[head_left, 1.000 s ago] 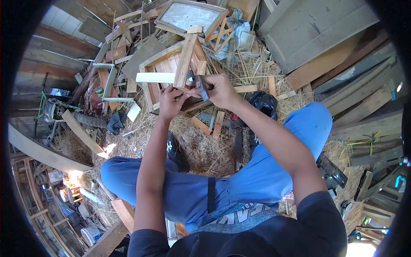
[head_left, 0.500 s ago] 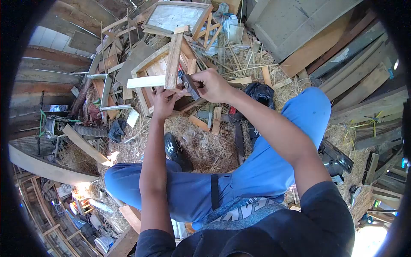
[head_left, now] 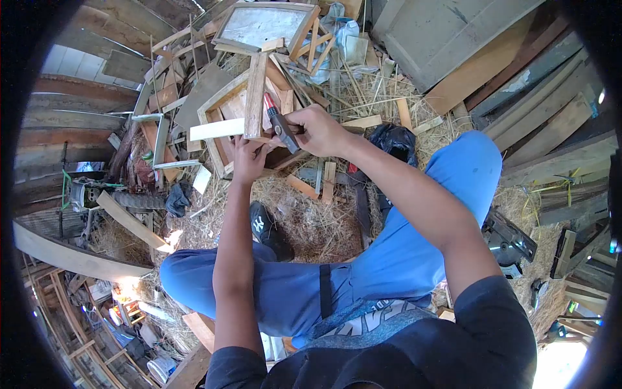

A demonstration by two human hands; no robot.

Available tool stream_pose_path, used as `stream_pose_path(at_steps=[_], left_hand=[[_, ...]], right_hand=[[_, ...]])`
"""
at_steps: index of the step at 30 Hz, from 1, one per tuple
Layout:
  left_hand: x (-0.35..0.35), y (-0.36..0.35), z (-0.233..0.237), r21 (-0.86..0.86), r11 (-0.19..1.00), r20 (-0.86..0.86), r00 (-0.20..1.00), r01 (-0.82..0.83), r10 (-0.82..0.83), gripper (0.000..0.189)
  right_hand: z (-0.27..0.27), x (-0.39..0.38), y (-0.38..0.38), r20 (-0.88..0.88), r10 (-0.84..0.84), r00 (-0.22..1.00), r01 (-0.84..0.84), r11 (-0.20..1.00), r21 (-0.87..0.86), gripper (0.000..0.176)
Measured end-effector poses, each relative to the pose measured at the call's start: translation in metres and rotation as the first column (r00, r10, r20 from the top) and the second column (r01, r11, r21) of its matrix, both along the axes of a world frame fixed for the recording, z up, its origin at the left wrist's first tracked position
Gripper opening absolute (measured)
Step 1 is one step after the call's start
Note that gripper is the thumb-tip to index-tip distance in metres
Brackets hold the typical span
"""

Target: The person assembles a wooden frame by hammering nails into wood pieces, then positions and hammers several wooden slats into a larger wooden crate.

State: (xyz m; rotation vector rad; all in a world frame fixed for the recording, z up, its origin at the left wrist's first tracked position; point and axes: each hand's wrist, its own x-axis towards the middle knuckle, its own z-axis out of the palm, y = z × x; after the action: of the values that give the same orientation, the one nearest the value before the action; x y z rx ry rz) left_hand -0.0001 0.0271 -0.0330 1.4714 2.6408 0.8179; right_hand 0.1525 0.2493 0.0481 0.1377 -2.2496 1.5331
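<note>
My right hand [head_left: 317, 131] is closed around a hammer [head_left: 282, 131], close to its dark metal head; the red part of the handle points up and away. Just left of it, the fingers of my left hand [head_left: 249, 160] are closed on the near end of an upright wooden strip [head_left: 256, 91]. A pale wooden slat [head_left: 217, 129] sticks out leftward from that strip, near my left fingertips. Behind both lies a box-like wooden frame [head_left: 214, 149], partly covered by the strip and my hands.
Straw and wood offcuts [head_left: 302, 187] cover the ground before my legs. A framed panel [head_left: 265, 27] stands at the far side, and a large grey board [head_left: 447, 39] leans at the right. A black plastic bag [head_left: 394, 142] lies near my right knee. Planks line both sides.
The strip and slat have shifted slightly left and turned a little more upright. The hammer has tilted slightly, baring more of its red handle. Both hands keep their hold.
</note>
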Motion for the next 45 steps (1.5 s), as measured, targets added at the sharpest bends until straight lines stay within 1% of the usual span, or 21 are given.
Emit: stream_pose_path(at_steps=[4, 7, 10, 13, 15, 16, 20, 22, 23, 27, 29, 30, 32, 33, 36, 37, 38, 40, 41, 43, 45], left_hand=[[0.002, 0.000, 0.003, -0.041, 0.999, -0.018, 1.000, 0.010, -0.011, 0.018], [0.001, 0.003, 0.003, -0.002, 1.000, 0.058, 0.998, 0.007, -0.007, 0.017], [0.008, 0.004, 0.010, -0.025, 1.000, -0.057, 0.998, 0.005, -0.006, 0.018], [0.005, 0.003, 0.009, -0.027, 1.000, -0.012, 1.000, 0.010, -0.011, 0.017], [0.002, 0.003, 0.006, -0.016, 1.000, 0.002, 1.000, 0.025, -0.025, 0.016], [0.002, 0.002, 0.005, -0.006, 0.999, 0.016, 0.999, 0.039, -0.039, 0.016], [0.003, 0.004, 0.003, 0.016, 0.999, 0.035, 0.999, 0.028, -0.028, 0.016], [0.001, 0.005, 0.001, 0.050, 0.998, 0.041, 0.998, 0.034, -0.036, 0.018], [0.001, 0.005, 0.001, 0.054, 0.998, 0.041, 0.999, 0.032, -0.034, 0.018], [0.002, 0.005, 0.004, 0.023, 0.999, 0.009, 0.999, 0.036, -0.036, 0.018], [0.003, 0.005, 0.006, 0.019, 0.999, 0.014, 0.999, 0.029, -0.029, 0.019], [0.005, 0.006, 0.008, 0.005, 1.000, 0.003, 1.000, 0.021, -0.021, 0.019], [0.008, 0.006, 0.013, -0.011, 1.000, -0.007, 1.000, 0.006, -0.006, 0.019], [0.011, 0.008, 0.017, -0.006, 1.000, -0.035, 0.999, 0.006, -0.006, 0.020], [0.009, 0.007, 0.016, 0.011, 1.000, -0.046, 0.999, 0.014, -0.014, 0.020], [0.008, 0.007, 0.013, 0.025, 1.000, -0.027, 0.999, 0.018, -0.017, 0.020], [0.006, 0.007, 0.010, 0.026, 1.000, -0.025, 1.000, 0.014, -0.014, 0.020], [0.002, 0.004, -0.001, 0.055, 0.999, 0.119, 0.993, 0.000, -0.006, 0.020], [0.000, 0.002, -0.005, 0.054, 0.999, 0.117, 0.993, -0.004, -0.002, 0.020], [-0.003, 0.004, -0.003, 0.039, 0.999, 0.095, 0.995, 0.026, -0.030, 0.020], [-0.001, 0.002, -0.002, 0.029, 0.999, 0.049, 0.998, 0.029, -0.030, 0.019]], right_hand=[[0.000, 0.001, 0.001, -0.047, 0.014, 0.999, -0.014, 1.000, -0.002, 0.019], [0.004, 0.005, 0.000, 0.053, 0.019, 0.998, -0.016, 0.998, -0.053, 0.021], [0.008, 0.007, 0.001, 0.038, -0.002, 0.999, 0.003, 1.000, -0.008, 0.023], [0.011, 0.009, 0.004, 0.085, 0.010, 0.996, -0.010, 1.000, -0.001, 0.021], [0.014, 0.009, 0.011, 0.180, 0.136, 0.974, -0.097, 0.973, -0.209, 0.030], [0.016, 0.009, 0.017, 0.181, 0.138, 0.974, -0.099, 0.973, -0.208, 0.030], [0.037, 0.015, 0.041, 0.283, 0.009, 0.959, 0.035, 0.988, -0.150, 0.043], [0.054, 0.022, 0.043, 0.382, -0.177, 0.907, 0.223, 0.972, -0.078, 0.044], [0.044, 0.016, 0.050, 0.548, -0.197, 0.813, 0.251, 0.968, -0.024, 0.040], [0.023, 0.018, 0.054, 0.567, -0.234, 0.790, 0.240, 0.969, 0.065, 0.031], [0.028, 0.030, 0.045, 0.509, -0.012, 0.861, 0.238, 0.894, -0.381, 0.032], [0.027, 0.031, 0.043, 0.509, -0.009, 0.861, 0.234, 0.895, -0.380, 0.032], [0.022, 0.034, 0.040, 0.606, -0.002, 0.795, 0.165, 0.963, -0.213, 0.029], [0.015, 0.038, 0.037, 0.534, -0.151, 0.832, 0.125, 0.989, 0.084, 0.022], [-0.005, 0.042, 0.024, 0.478, -0.312, 0.821, 0.225, 0.947, 0.231, 0.025], [-0.005, 0.042, 0.020, 0.346, -0.278, 0.896, 0.258, 0.961, 0.103, 0.024], [-0.004, 0.042, 0.020, 0.348, -0.275, 0.896, 0.255, 0.961, 0.104, 0.024], [0.027, 0.042, 0.020, 0.573, -0.097, 0.814, 0.158, 0.986, -0.057, 0.022], [0.025, 0.043, 0.022, 0.572, -0.093, 0.815, 0.154, 0.986, -0.058, 0.022], [0.018, 0.047, 0.030, 0.467, -0.172, 0.867, 0.050, 0.964, 0.261, 0.020], [0.010, 0.047, 0.027, 0.364, -0.141, 0.921, 0.045, 0.965, 0.260, 0.023]])
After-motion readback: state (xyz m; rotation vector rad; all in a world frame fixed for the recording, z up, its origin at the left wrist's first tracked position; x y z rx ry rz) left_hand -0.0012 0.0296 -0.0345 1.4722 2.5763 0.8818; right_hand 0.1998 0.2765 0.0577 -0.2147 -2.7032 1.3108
